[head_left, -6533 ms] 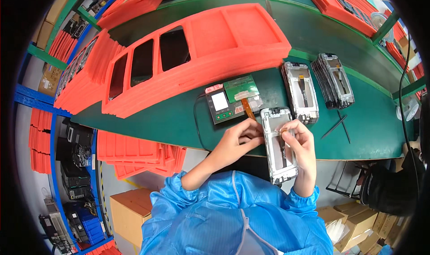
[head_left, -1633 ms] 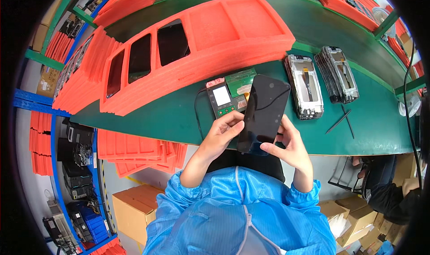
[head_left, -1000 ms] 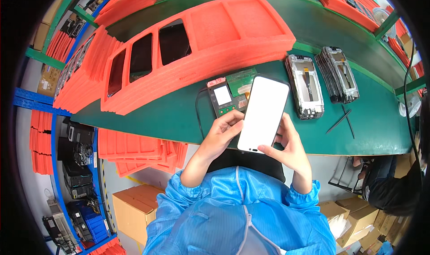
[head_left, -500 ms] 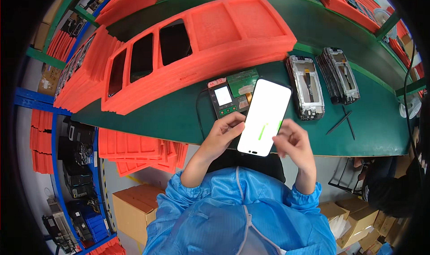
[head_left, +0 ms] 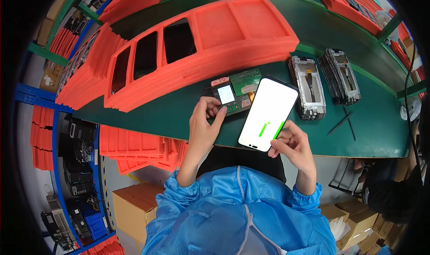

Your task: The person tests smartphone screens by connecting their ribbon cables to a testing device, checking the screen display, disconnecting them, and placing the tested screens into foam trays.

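A phone display panel [head_left: 268, 114] is lit bright white, with green strokes near its lower end. My right hand [head_left: 293, 146] pinches it by the lower right edge, thumb on the front. Beside it on the bench lies a small dark tester box [head_left: 226, 95] with a little lit screen and a row of buttons. My left hand [head_left: 207, 120] grips this box at its lower left corner, the thumb by the buttons and the fingers curled at the side. A green circuit board [head_left: 247, 81] adjoins the box, partly behind the panel.
A stack of red foam trays [head_left: 201, 60] spans the back left, with dark panels in several slots. Metal phone frames [head_left: 309, 87] stand in stacks at the right, near two crossed dark sticks [head_left: 341, 123]. More red trays [head_left: 139, 150] and a cardboard box [head_left: 134, 205] sit below the green bench [head_left: 174, 125].
My left hand has left the panel's left side and moved left onto the tester box. My right hand has closed on the panel's lower right edge, and the panel tilts further right.
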Tool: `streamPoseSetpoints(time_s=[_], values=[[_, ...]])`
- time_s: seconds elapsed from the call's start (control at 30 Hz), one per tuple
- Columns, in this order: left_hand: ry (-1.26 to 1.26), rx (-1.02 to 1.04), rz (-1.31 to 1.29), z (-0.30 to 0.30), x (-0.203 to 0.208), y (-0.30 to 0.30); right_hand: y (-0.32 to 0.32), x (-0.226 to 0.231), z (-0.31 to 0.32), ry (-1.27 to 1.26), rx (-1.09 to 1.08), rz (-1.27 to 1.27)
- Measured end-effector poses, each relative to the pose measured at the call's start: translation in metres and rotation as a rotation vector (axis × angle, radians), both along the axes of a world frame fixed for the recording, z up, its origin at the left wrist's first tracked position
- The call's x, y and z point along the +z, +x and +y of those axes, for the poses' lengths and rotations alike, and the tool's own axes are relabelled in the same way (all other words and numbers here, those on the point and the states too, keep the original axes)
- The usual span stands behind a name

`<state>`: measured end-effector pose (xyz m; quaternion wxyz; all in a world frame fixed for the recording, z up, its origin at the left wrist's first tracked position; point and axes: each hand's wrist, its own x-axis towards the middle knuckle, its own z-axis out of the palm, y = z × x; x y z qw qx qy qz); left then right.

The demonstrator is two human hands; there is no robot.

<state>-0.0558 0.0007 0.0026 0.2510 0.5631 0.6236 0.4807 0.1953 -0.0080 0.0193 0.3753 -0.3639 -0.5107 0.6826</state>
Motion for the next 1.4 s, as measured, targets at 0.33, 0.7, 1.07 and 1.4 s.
streamPoseSetpoints(time_s=[0.33,0.7,1.07,1.4], values=[[0.018,-0.14,-0.059,-0.001,0.02,-0.008,-0.002,0.007,-0.005,0.533,-0.091,-0.404],[0.031,-1.002,0.35,0.015,0.059,0.009,0.004,0.026,-0.013,0.962,0.183,-0.64],[0.202,-0.996,0.69,0.016,0.062,0.02,0.005,0.016,-0.012,1.033,0.116,-0.639],[0.173,-0.92,0.71,0.02,0.062,0.021,0.006,0.014,-0.014,0.955,0.107,-0.575]])
